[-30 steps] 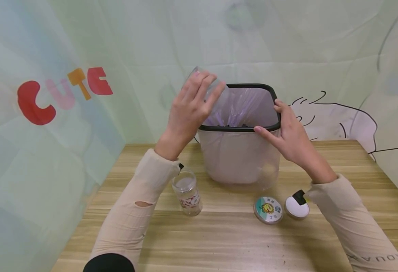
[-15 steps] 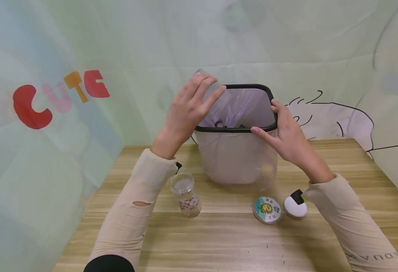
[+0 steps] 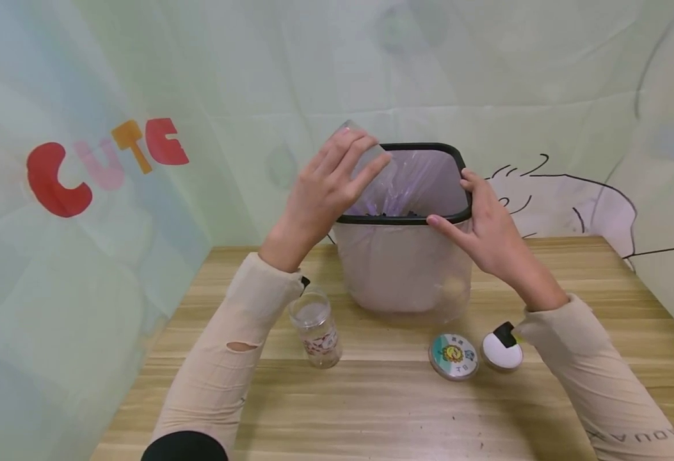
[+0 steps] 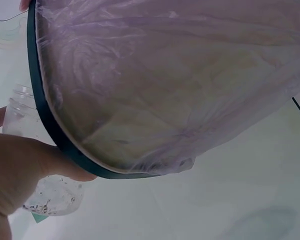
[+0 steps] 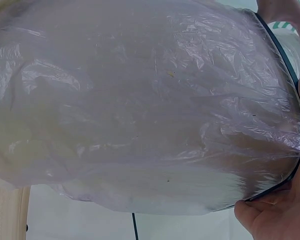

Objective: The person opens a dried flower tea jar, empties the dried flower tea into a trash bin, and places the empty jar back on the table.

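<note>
My left hand [image 3: 325, 186] holds a clear plastic jar [image 4: 60, 195] tipped over the left side of a bin. Dark specks cling inside near the jar's base; in the head view the fingers hide most of it. The bin [image 3: 402, 269] is pale with a black rim [image 3: 400, 220] and a thin see-through liner [image 3: 408, 176]; dark bits show inside it. At the bin's right corner, my right hand [image 3: 492, 230] grips the rim, thumb on the near edge and fingers around the side. Below my left wrist a second clear jar [image 3: 316, 330] stands lidless, with a red-patterned label.
Two round lids lie on the wooden table [image 3: 371, 410] before the bin: one with a sunflower print [image 3: 454, 356], one white [image 3: 502, 352] beside my right cuff. Small dark crumbs are scattered near the front. A printed cloth backdrop [image 3: 256, 77] encloses the back and left.
My left hand and the tipped jar have shifted slightly to the right and down over the bin. My right hand keeps its hold on the rim.
</note>
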A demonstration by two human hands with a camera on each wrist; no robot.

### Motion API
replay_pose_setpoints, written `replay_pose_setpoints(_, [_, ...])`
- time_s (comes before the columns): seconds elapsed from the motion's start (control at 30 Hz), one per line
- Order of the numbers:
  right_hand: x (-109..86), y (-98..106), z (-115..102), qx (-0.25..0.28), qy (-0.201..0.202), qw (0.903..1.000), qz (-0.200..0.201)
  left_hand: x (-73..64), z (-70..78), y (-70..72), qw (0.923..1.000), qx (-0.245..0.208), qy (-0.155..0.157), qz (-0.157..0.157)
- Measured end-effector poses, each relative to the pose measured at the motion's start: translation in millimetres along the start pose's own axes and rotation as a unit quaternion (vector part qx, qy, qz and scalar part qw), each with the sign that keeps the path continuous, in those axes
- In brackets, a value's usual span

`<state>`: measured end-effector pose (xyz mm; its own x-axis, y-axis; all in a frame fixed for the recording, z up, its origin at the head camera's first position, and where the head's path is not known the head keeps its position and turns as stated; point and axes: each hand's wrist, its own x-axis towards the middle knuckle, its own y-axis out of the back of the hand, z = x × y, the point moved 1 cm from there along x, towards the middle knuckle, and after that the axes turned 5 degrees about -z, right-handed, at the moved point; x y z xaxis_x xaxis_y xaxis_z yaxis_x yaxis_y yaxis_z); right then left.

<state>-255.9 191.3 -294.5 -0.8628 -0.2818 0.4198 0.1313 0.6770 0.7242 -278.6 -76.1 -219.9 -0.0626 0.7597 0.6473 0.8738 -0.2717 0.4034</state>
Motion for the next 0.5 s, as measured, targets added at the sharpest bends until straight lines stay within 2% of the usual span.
replay_pose_setpoints(0.2, [-0.6, 0.5, 0.5, -0.001, -0.005, 1.0, 0.0, -0.1, -0.3, -1.2, 0.9999, 0.004, 0.012, -0.004])
replay_pose_setpoints(0.37, [-0.1, -2.3, 2.5, 0.012, -0.001, 0.9998, 0.014, -0.8, 1.3, -1.9, 0.9978, 0.029, 0.06, 0.003])
replay_pose_setpoints(0.5, [-0.5, -5.6, 5.1, 0.025, 0.005, 0.9993, 0.028, -1.8, 3.2, -0.7, 0.9944, 0.025, 0.102, -0.013])
